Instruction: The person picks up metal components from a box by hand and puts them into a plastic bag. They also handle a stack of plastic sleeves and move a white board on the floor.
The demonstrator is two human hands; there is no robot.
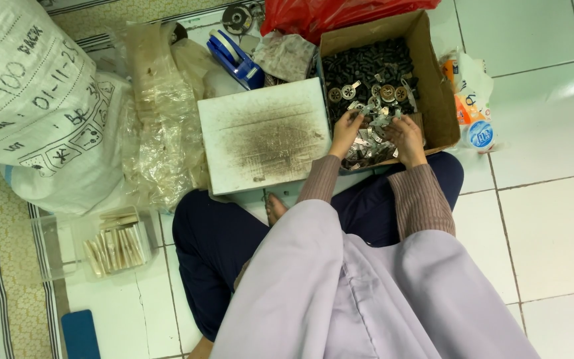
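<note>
- A big white woven sack (31,100) is sitting at far left on the tiled floor (546,219), with crumpled clear plastic bags (161,113) leaning just beside it.
- A person is sitting cross-legged, facing up-frame, with a lilac garment (367,299) covering the lap.
- A white board (267,133), smudged dark in the middle, is lying flat ahead of the left knee, touching the left wall of the box.
- A brown cardboard box (436,86) is lying open straight ahead of the hands, its long axis running away from the person; small black parts are filling the far end, and shiny metal pieces (373,129) are heaping at the near end.
- Both hands are reaching into that near end, so the metal pieces are lying directly under and between them, no reach needed.
- The left hand (345,133) is curling its fingers down onto the metal heap near the board-side wall; it seems to be pinching a piece, but I cannot tell for sure.
- The right hand (406,136) is resting fingers-down on the heap, slightly cupped; whether it is gripping anything is hidden.
- The hands are sitting near each other, not touching; neither is clearly nearer to the heap.
- A clear tray of pale strips (115,249) is lying well apart at lower left.
- A blue tape dispenser (237,60) is lying beyond the board.
</note>
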